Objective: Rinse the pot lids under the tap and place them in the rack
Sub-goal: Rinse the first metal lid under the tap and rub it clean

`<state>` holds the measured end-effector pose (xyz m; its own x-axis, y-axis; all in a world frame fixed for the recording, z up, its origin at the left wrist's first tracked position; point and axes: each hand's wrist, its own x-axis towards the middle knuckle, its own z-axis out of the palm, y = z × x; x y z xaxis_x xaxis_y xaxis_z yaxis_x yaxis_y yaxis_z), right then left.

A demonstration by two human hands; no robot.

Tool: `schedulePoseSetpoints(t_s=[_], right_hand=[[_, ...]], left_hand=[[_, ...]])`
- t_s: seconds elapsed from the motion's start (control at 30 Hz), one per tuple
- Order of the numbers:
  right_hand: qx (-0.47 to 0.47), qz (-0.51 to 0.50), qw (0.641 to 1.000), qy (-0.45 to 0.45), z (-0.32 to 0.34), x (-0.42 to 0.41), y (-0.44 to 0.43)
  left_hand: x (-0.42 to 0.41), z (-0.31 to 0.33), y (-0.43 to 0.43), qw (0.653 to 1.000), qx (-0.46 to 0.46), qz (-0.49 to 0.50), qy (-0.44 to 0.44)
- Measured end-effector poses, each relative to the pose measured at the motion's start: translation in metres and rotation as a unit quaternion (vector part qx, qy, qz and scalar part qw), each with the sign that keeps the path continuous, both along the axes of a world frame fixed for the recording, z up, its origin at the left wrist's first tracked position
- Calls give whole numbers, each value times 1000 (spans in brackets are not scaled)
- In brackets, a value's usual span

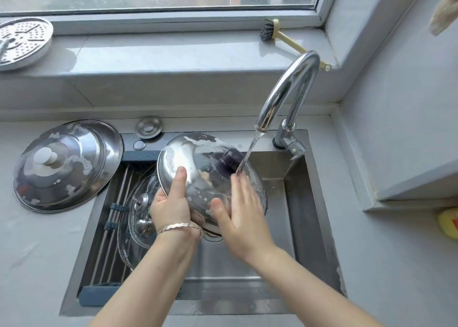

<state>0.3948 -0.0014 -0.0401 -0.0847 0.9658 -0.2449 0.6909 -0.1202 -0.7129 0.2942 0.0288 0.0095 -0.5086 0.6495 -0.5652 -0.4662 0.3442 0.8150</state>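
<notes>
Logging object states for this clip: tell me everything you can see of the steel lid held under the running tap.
The steel lid is a shiny domed disc with a dark knob, wet, with pale suds patches. It is held tilted over the sink. The left hand grips its near-left rim, thumb on top; the right hand lies flat on its dome. The water stream strikes beside the knob.
</notes>
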Motion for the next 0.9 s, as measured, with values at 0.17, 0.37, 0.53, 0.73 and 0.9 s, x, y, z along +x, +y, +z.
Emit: schedulePoseSetpoints(t_s=[0.17, 0.37, 0.53, 0.73, 0.9], right_hand=[[-77, -123, 988, 54, -5, 21, 23], [-14, -75, 997, 15, -5, 13, 16], [40, -43, 998, 9, -11, 14, 10], [-58, -106, 987, 110, -36, 57, 55], [-56, -101, 981, 159, -12, 76, 91]], left_hand=[[-3, 4, -5, 999, 34, 7, -14], [-2, 4, -3, 999, 45, 5, -27], [-6, 0, -5, 998, 53, -22, -38], [-9, -4, -12, 986, 65, -155, -25], [-11, -6, -16, 968, 65, -242, -11]])
